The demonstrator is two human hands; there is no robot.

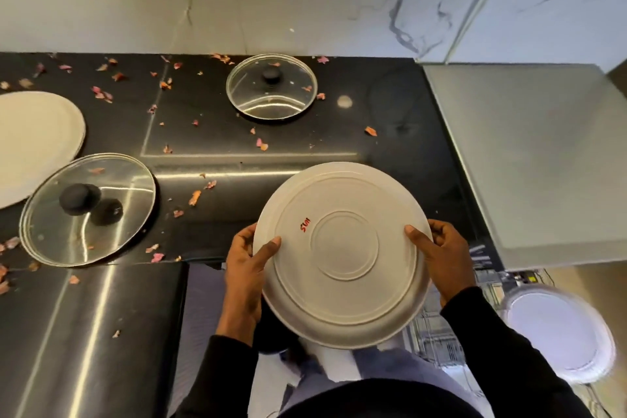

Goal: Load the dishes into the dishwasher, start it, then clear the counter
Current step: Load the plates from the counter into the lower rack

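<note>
Hands: left hand (249, 268) and right hand (441, 254) curl round the plate (342, 254) at its two sides | plate: round, smooth, white, raised rings, bottom up, held in the air over the front edge of the shiny black counter (305, 159)

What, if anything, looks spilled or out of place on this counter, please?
Small pink and orange petal-like scraps lie scattered across the black counter, around the far glass lid and near glass lid, like spilled debris. The plate gripped by left hand and right hand looks undamaged.
</note>
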